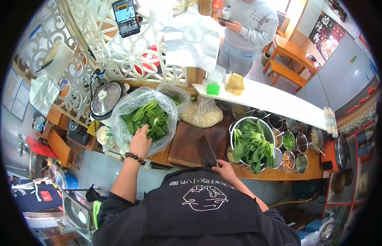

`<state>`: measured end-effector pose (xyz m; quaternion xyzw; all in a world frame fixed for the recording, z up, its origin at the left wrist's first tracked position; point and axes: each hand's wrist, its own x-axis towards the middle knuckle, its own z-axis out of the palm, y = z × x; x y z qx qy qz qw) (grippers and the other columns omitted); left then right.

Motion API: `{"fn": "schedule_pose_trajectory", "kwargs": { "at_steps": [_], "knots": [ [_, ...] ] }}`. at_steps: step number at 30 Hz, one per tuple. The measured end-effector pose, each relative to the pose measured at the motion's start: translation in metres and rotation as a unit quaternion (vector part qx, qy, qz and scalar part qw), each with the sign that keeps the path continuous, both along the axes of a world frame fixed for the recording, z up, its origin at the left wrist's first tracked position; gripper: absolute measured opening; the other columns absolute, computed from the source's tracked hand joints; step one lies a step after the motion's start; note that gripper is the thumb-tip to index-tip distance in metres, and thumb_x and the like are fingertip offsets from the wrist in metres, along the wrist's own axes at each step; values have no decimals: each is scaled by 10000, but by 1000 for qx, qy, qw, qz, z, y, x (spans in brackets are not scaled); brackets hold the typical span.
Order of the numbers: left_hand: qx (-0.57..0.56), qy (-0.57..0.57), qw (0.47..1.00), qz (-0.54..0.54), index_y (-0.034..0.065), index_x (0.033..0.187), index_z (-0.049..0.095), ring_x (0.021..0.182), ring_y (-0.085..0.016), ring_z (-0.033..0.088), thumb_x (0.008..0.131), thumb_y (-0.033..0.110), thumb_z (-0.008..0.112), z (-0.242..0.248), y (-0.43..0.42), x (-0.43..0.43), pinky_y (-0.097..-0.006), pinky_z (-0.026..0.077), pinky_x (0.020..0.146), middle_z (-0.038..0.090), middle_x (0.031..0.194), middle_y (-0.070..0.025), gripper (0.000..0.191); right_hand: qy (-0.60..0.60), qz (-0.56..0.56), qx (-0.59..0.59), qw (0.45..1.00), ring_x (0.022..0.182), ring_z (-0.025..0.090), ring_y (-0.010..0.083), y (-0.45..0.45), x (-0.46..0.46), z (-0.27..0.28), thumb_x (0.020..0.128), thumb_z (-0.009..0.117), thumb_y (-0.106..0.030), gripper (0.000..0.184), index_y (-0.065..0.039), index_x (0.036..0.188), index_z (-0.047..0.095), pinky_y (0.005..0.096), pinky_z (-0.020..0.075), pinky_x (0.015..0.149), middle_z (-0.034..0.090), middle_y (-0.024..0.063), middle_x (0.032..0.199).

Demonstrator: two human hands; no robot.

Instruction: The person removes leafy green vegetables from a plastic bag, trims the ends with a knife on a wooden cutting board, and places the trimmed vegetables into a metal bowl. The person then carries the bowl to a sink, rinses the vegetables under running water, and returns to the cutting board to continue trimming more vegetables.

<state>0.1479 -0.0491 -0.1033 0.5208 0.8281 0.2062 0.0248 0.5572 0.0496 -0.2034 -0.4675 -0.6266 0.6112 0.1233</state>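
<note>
My left hand [141,142], with a beaded bracelet at the wrist, reaches over the leafy greens [157,115] inside a clear plastic bag [117,123]. Its fingertips touch or hover just above the leaves; which one I cannot tell. In my right hand [225,168] is a cleaver [207,150], its dark broad blade resting on or just over the wooden cutting board [186,138]. To the right of the board, long-stemmed greens [252,140] pile above the rim of a metal pot [232,130], with some leaves hanging over its near side.
A bag of pale noodle-like strands [203,114] sits behind the board. Small metal bowls of toppings [289,140] crowd the right side. A lidded cooker [106,100] stands at left. Beyond the white ledge [271,100], a person [246,33] holds a phone and bottle.
</note>
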Motion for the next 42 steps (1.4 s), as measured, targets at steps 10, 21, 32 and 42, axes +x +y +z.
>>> {"fn": "schedule_pose_trajectory", "kwargs": {
  "at_steps": [10,21,32,42],
  "knots": [
    [-42,38,998,-22,119,1339,610,909,-486,693,923,-19,567,-17,6,-3,-565,579,783,680,1097,-260,441,-2,16,20,1000,762,608,116,-1,0,-3,929,763,-137,291,13,1176,724,314,508,715,698,23,829],
    [22,46,999,-9,75,1291,663,1025,-448,680,925,10,644,49,0,-15,-524,561,882,699,1104,-229,373,41,-19,-38,998,839,654,138,-6,8,-30,916,734,-83,273,20,1169,726,328,534,793,756,60,958],
    [175,-98,980,0,-1,1289,666,888,-227,692,918,-22,660,172,-17,1,-343,545,796,727,1037,-132,372,3,-11,10,1000,871,688,177,-5,5,-8,902,739,-148,312,4,1174,732,371,550,834,759,93,950],
    [-180,-172,889,-384,37,1212,694,1026,-389,722,868,109,777,118,65,93,-443,583,903,745,1108,-209,360,-1,-39,-21,999,732,664,157,-1,14,-3,899,730,-152,278,8,1126,712,350,539,700,720,85,849]
  ]
}}
